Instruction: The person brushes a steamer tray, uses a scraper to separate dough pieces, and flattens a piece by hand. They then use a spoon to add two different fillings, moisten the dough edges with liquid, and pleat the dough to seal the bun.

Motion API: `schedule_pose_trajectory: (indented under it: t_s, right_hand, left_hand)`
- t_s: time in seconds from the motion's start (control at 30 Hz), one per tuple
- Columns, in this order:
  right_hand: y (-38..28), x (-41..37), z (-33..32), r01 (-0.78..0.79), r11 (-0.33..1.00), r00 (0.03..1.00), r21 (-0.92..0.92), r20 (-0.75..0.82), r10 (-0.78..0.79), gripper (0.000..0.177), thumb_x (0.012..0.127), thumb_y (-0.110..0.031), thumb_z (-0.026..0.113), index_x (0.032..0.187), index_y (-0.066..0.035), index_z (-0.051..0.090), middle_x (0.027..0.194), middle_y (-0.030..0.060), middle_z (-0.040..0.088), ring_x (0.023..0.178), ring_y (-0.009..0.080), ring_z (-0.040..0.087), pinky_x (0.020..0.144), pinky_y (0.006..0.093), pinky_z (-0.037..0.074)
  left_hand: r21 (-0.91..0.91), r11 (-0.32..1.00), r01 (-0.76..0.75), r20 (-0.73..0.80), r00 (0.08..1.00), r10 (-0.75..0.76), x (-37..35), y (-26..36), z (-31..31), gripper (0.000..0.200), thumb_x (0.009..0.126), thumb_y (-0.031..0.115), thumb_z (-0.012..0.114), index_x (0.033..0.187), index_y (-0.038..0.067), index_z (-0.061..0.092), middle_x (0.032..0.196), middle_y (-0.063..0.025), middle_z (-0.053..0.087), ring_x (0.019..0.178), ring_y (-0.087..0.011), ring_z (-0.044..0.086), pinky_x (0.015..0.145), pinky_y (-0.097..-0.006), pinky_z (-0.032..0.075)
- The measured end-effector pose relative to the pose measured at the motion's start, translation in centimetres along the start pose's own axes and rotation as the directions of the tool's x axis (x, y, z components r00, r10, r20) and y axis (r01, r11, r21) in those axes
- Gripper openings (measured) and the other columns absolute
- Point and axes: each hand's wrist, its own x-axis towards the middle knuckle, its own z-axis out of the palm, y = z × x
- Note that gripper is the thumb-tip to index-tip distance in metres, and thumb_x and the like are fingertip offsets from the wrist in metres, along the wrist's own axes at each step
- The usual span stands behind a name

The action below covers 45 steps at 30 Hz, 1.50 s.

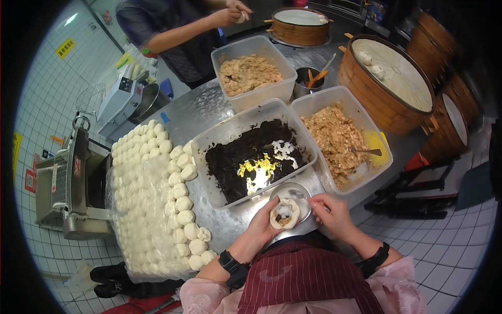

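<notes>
In my left hand (pixel 261 221) lies a round dough wrapper (pixel 294 213), cupped open with filling in its middle. Dark and brownish bits show in that filling, with white grains on top. My right hand (pixel 332 213) is beside it, fingers curled together near the rim of a small metal bowl (pixel 302 189). Whatever the right fingers pinch, if anything, is too small to make out. White grains or powder lie in the bowl, partly hidden behind the wrapper. Just beyond stands a plastic tub (pixel 201 146) of dark paste with a shiny yellow and white patch.
Dough balls (pixel 185 203) cover the left side of the metal table (pixel 222 222), many under plastic film. Tubs of minced filling (pixel 334 131) (pixel 250 73) stand farther back. Bamboo steamers (pixel 361 99) are at right and back. Across the table, a person (pixel 172 36) handles dough.
</notes>
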Motion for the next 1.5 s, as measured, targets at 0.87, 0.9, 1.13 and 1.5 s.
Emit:
schedule_pose_trajectory:
  t_s: [0.87, 0.9, 1.13, 1.5]
  right_hand:
    - [-7.1, 7.4, 3.2, -0.104, 0.974, 0.979, 0.203, 0.194, 0.064, 0.016, 0.079, -0.015, 0.070, 0.088, -0.002, 0.068, 0.077, 0.0017, 0.060, 0.065, 0.0043, 0.051, 0.057, 0.0202, 0.041]
    - [-7.1, 7.7, 3.3, -0.099, 0.975, 0.979, 0.200, 0.194, 0.060, 0.016, 0.079, -0.015, 0.070, 0.088, -0.002, 0.068, 0.077, 0.0017, 0.060, 0.065, 0.0043, 0.051, 0.057, 0.0202, 0.041]
    - [-6.6, 8.2, 3.5, -0.151, 0.951, 0.947, 0.268, 0.315, 0.061, 0.020, 0.079, -0.015, 0.071, 0.092, -0.002, 0.066, 0.075, -0.0008, 0.056, 0.063, 0.0033, 0.048, 0.057, 0.0187, 0.040]
    - [-6.8, 9.0, 3.8, 0.066, 0.979, 0.953, 0.191, 0.278, -0.118, 0.019, 0.076, -0.017, 0.072, 0.089, -0.004, 0.067, 0.074, 0.0024, 0.054, 0.063, 0.0082, 0.049, 0.057, 0.0217, 0.041]
  left_hand:
    - [0.529, 0.760, -0.377, 0.207, 0.926, 0.316, -6.8, 5.4, 3.4, 0.037, 0.086, 0.004, 0.060, 0.119, 0.007, 0.045, 0.108, -0.0099, 0.055, 0.093, -0.0237, 0.062, 0.076, -0.0383, 0.058]
    - [0.540, 0.741, -0.400, 0.211, 0.916, 0.341, -7.1, 5.2, 3.8, 0.039, 0.086, 0.004, 0.060, 0.121, 0.008, 0.043, 0.107, -0.0102, 0.055, 0.092, -0.0236, 0.062, 0.075, -0.0381, 0.058]
    - [0.635, 0.701, -0.325, 0.185, 0.945, 0.270, -6.5, 6.3, 3.2, 0.040, 0.085, 0.004, 0.061, 0.121, 0.004, 0.042, 0.100, -0.0129, 0.058, 0.082, -0.0221, 0.064, 0.065, -0.0352, 0.058]
    - [0.772, 0.594, -0.226, 0.153, 0.973, 0.172, -6.8, 6.8, 4.1, 0.034, 0.083, 0.003, 0.060, 0.114, 0.000, 0.046, 0.097, -0.0122, 0.060, 0.083, -0.0214, 0.064, 0.064, -0.0344, 0.058]
